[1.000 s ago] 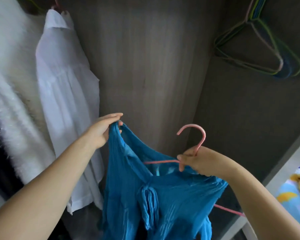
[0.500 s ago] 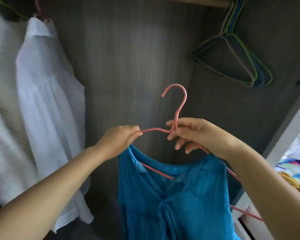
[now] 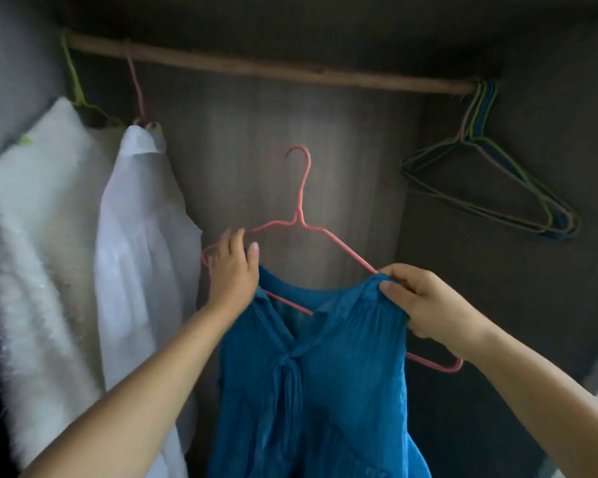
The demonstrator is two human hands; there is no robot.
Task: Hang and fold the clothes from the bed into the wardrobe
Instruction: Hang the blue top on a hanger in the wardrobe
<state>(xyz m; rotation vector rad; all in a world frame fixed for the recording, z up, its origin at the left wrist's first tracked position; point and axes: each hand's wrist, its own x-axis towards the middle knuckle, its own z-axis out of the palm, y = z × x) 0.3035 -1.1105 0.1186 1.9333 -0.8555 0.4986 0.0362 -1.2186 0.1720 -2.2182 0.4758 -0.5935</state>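
Blue blouse [image 3: 318,374] half on a pink wire hanger [image 3: 301,215]. Left hand [image 3: 233,270] curls round the hanger's left shoulder; right hand [image 3: 425,301] pinches the blouse shoulder below the wardrobe rail [image 3: 273,69]

No readable text, label, brand, number or sign anywhere: not on the clothes, hangers or wardrobe walls.
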